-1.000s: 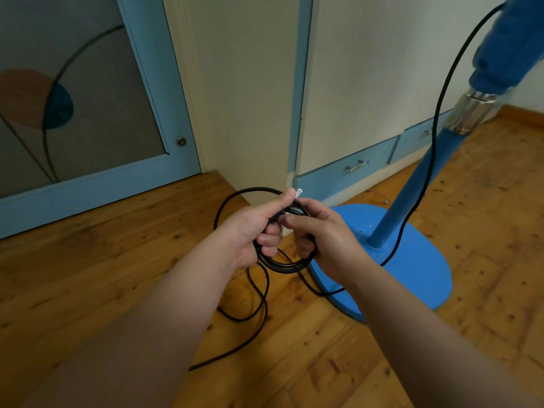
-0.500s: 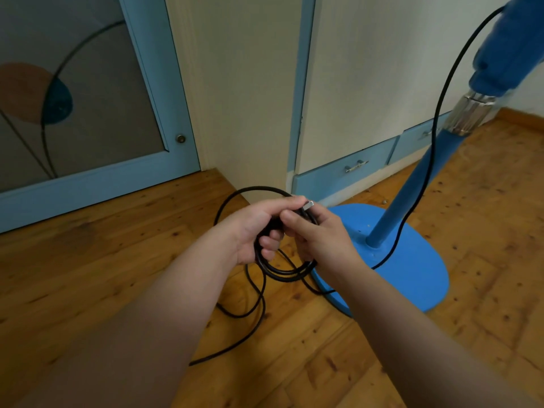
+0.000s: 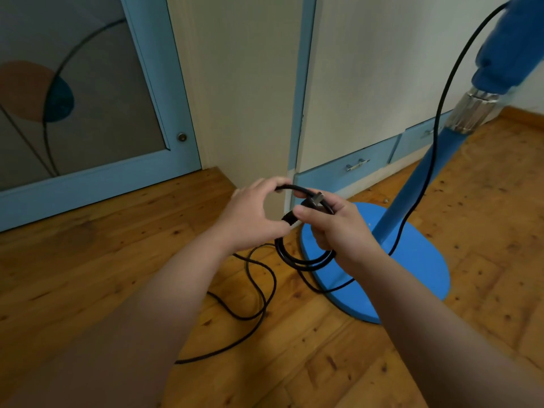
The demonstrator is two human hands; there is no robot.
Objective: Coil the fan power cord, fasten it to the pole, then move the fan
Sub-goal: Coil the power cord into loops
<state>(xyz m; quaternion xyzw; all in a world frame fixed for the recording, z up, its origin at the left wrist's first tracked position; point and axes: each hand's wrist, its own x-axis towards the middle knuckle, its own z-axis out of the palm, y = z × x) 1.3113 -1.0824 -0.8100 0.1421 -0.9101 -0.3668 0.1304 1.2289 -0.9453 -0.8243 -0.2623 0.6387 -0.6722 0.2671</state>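
A blue pedestal fan stands at the right, its round base [image 3: 412, 266] on the wooden floor and its pole [image 3: 412, 195] leaning up to a metal collar [image 3: 471, 113]. The black power cord [image 3: 435, 136] hangs down along the pole. My right hand [image 3: 338, 228] grips a small coil of that cord [image 3: 297, 257], with the plug [image 3: 316, 198] at my fingertips. My left hand [image 3: 253, 219] pinches a strand of cord arching over to the right hand. Loose cord [image 3: 259, 290] trails on the floor below my arms.
A cream wardrobe with blue trim and low blue drawers [image 3: 347, 169] stands right behind the fan. A blue-framed glass door [image 3: 97, 178] fills the left. Wooden floor [image 3: 88, 260] stretches to the left and front.
The large loop that stood behind my left hand has been drawn in. My left hand now holds one strand arched over to the right hand, and the coil has shifted right.
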